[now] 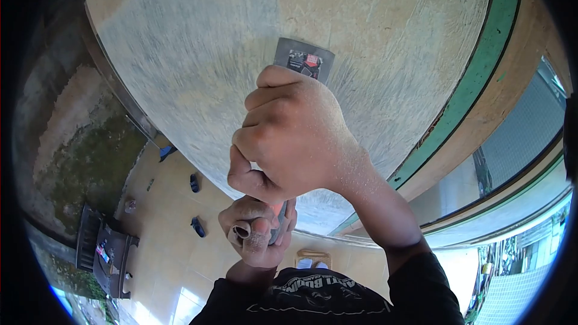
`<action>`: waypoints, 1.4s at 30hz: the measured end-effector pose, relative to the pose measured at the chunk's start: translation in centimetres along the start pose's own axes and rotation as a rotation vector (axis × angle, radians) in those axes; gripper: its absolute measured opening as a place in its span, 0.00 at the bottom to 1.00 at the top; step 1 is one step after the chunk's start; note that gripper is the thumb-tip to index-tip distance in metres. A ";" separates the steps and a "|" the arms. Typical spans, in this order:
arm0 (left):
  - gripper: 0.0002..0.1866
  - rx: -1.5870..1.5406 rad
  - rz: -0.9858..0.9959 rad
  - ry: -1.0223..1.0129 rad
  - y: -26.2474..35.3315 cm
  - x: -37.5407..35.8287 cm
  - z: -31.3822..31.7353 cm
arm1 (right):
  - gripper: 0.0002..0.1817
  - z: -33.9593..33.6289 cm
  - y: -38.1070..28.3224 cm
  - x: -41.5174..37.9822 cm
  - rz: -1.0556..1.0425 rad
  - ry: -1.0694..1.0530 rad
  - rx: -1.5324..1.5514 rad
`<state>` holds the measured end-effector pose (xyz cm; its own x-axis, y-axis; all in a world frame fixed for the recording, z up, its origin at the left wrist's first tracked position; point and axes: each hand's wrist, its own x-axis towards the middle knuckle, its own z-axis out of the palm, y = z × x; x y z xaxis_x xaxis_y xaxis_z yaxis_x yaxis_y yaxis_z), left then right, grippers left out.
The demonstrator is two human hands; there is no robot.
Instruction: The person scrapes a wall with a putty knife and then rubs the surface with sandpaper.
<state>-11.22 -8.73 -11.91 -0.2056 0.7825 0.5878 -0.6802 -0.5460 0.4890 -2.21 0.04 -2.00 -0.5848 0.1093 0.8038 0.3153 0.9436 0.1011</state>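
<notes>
A scraper [326, 64] with a broad grey blade and a red-and-black label lies against the pale, scratched wall [217, 48]. My right hand [295, 135] is wrapped in a fist around it just behind the blade, with pale dust over the back of the hand and wrist. Below it, my left hand [256, 235] is closed around the rear part, where a bit of orange-red and dark grey handle shows. A small round, hollow-looking thing [242, 230] shows at the left fingers; I cannot make out what it is. Most of the handle is hidden by both hands.
A green trim strip [475, 78] edges the wall on the right, beside a window [524, 138]. On the tiled floor [174, 204] lie dark sandals [197, 227]. A dark bench-like piece [114, 259] stands at lower left. My feet rest on a wooden support [299, 254].
</notes>
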 end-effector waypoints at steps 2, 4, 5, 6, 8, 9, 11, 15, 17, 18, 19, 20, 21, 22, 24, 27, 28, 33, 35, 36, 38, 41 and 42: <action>0.12 0.000 -0.021 -0.023 -0.3 -0.7 -1.1 | 0.13 0.3 -0.1 -0.2 0.005 -0.004 -0.002; 0.11 0.041 -0.021 0.012 -0.7 -1.7 -1.8 | 0.13 0.7 -0.5 -1.1 0.010 -0.019 0.006; 0.11 0.020 -0.054 0.013 -0.8 -2.0 -2.1 | 0.13 0.7 -0.5 -1.3 0.024 -0.031 0.016; 0.11 0.021 -0.051 0.009 -0.8 -1.7 -1.8 | 0.13 0.5 -0.4 -1.2 0.021 -0.028 0.013; 0.09 0.063 0.028 -0.035 -0.5 -1.0 -1.0 | 0.13 0.0 -0.3 -0.6 0.005 -0.022 -0.003; 0.09 0.069 0.021 -0.028 -0.4 -0.6 -0.7 | 0.13 -0.4 -0.2 -0.2 0.012 -0.023 0.006; 0.10 0.008 0.028 -0.054 -0.4 0.2 -0.4 | 0.13 -1.1 -0.1 0.6 0.005 -0.046 -0.091; 0.11 0.021 0.018 -0.045 -0.7 -0.9 -1.3 | 0.13 0.4 -0.3 -0.6 0.019 -0.026 -0.044; 0.12 -0.024 -0.056 0.037 -0.9 -2.1 -2.2 | 0.13 1.3 -0.6 -1.7 0.028 -0.017 0.009; 0.12 -0.027 -0.060 0.026 -1.1 -1.9 -2.0 | 0.13 1.1 -0.4 -1.7 0.031 -0.012 -0.001; 0.12 -0.026 -0.046 0.036 -1.2 -1.9 -1.7 | 0.13 0.9 -0.4 -1.6 0.022 -0.023 0.008; 0.12 -0.024 -0.033 0.051 -1.0 -2.0 -1.4 | 0.13 0.8 -0.5 -1.5 0.013 -0.035 0.021; 0.12 -0.016 -0.037 0.027 -0.6 -1.7 -1.1 | 0.13 0.4 -0.4 -1.1 0.021 -0.037 0.023; 0.12 -0.016 -0.044 0.034 -0.1 -1.2 -0.9 | 0.13 0.1 -0.3 -0.4 0.026 -0.028 0.013; 0.11 -0.056 -0.063 -0.011 0.5 -0.5 -0.8 | 0.13 0.0 -0.4 -0.1 0.026 -0.024 0.003; 0.10 -0.002 -0.067 -0.029 -0.6 -1.5 -2.3 | 0.13 0.5 -0.4 -0.9 0.029 -0.033 -0.020; 0.10 -0.006 -0.082 -0.019 -0.9 -1.8 -2.6 | 0.13 0.9 -0.6 -1.5 0.034 -0.029 -0.010; 0.12 -0.018 -0.065 -0.022 -0.7 -1.4 -1.9 | 0.12 0.3 -0.1 -1.1 0.022 -0.026 -0.009; 0.12 0.000 -0.061 -0.012 0.1 -0.6 -1.2 | 0.12 -0.2 0.0 -0.2 0.031 -0.056 0.006; 0.12 0.009 -0.043 -0.009 0.6 -0.2 -1.0 | 0.12 -0.1 -0.3 -0.1 0.037 -0.054 0.009; 0.13 -0.022 -0.075 -0.002 0.1 -0.8 -1.8 | 0.13 0.3 -0.2 -0.4 0.038 -0.044 -0.035; 0.10 0.020 -0.084 0.015 -0.8 -2.2 -3.4 | 0.13 1.8 -0.8 -2.1 0.047 -0.041 -0.035; 0.10 0.018 -0.083 0.008 -1.0 -2.1 -3.4 | 0.13 1.6 -0.7 -2.0 0.045 -0.037 -0.042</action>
<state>-12.47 -8.80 -15.79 -0.1544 0.8275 0.5398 -0.6822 -0.4845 0.5476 -2.47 -0.29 -4.62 -0.5963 0.1638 0.7858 0.3724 0.9237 0.0900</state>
